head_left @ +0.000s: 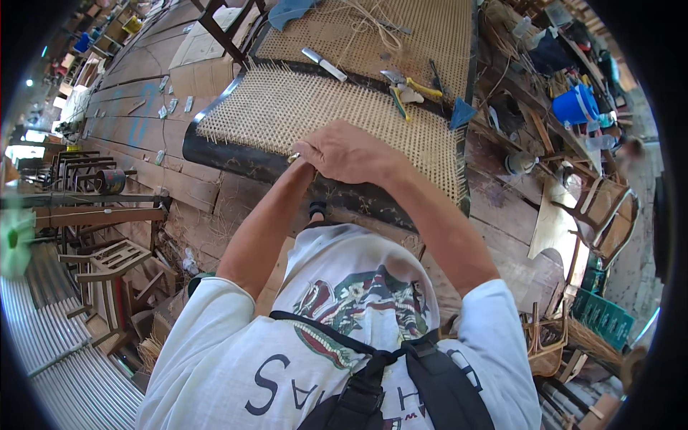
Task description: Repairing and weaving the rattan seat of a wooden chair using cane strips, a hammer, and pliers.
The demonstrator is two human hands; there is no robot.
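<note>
A sheet of woven cane webbing (265, 100) lies over a dark wooden frame (240, 163), its cut ends frayed along the far edge. At the frame's near edge, my right hand (351, 152) is closed in a fist over the webbing. My left hand (307, 162) sits under and beside it, with its fingers mostly hidden. A small brass-coloured piece shows by the left wrist; I cannot make out what it is. Farther up lie a white-and-dark pen-like tool (325, 64), pliers with yellow handles (423, 89) and a blue triangular piece (462, 113).
Loose cane strands (369, 20) lie on the far webbing. A cardboard box (203, 72) stands at the far left, a blue bucket (575, 105) at the right. Wooden chair frames (111, 258) crowd the left; a chair (600, 215) and green crate (603, 317) are at right.
</note>
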